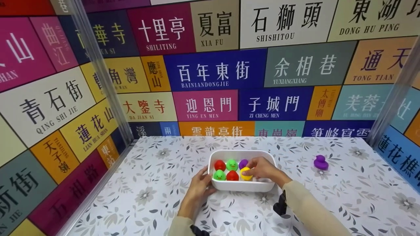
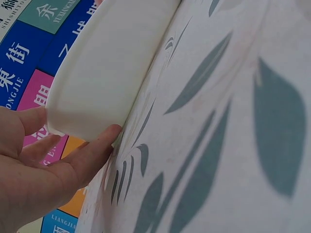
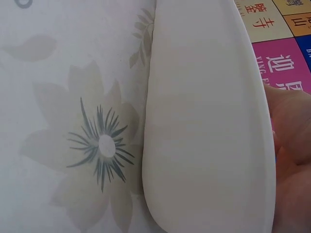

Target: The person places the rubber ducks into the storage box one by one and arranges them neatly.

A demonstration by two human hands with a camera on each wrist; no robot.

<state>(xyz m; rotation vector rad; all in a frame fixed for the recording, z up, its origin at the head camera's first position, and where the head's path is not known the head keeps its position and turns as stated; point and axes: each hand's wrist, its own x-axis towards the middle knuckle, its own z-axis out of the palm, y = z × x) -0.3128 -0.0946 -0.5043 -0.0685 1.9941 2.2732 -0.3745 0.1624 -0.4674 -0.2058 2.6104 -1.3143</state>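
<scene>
A white plastic box (image 1: 242,187) with rounded corners stands on the table. My left hand (image 1: 198,185) holds its left end; in the left wrist view the thumb lies at the rim and the fingers reach along the wall. Inside the box, my right hand (image 1: 262,167) pinches a yellow toy duck (image 1: 246,177) by its upper part. Beside it sit a purple toy (image 1: 243,163), partly covered by the fingers, two green ducks, one at the back (image 1: 232,165), and two red toys, one in front (image 1: 232,176). The right wrist view shows mostly the box's outer wall (image 3: 209,121).
A purple duck (image 1: 320,162) stands alone on the table, right of the box. The tabletop (image 1: 137,170) has a leaf and flower pattern. Colourful panels with printed characters (image 1: 215,70) rise behind and at both sides, with clear upright corner strips.
</scene>
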